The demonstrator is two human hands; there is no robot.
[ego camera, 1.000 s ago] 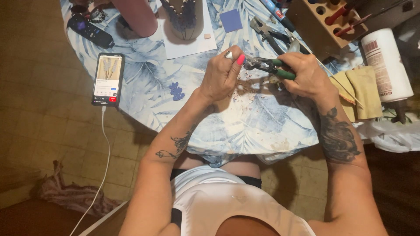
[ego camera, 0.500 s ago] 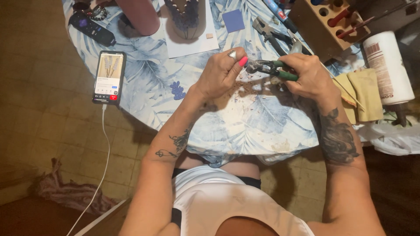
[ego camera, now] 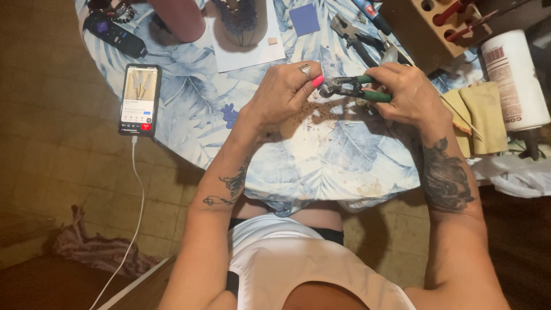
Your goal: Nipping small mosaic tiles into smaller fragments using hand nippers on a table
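Green-handled metal nippers, right hand gripping

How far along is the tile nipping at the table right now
Done: small pale chips lie scattered on the leaf-print tablecloth under the hands, so some cuts look made. In hand: the right hand grips green-handled nippers, the left hand holds something tiny at their jaws, too small to identify. Left: a blue square tile lies whole, and the mosaic piece on the white sheet is mostly out of frame.
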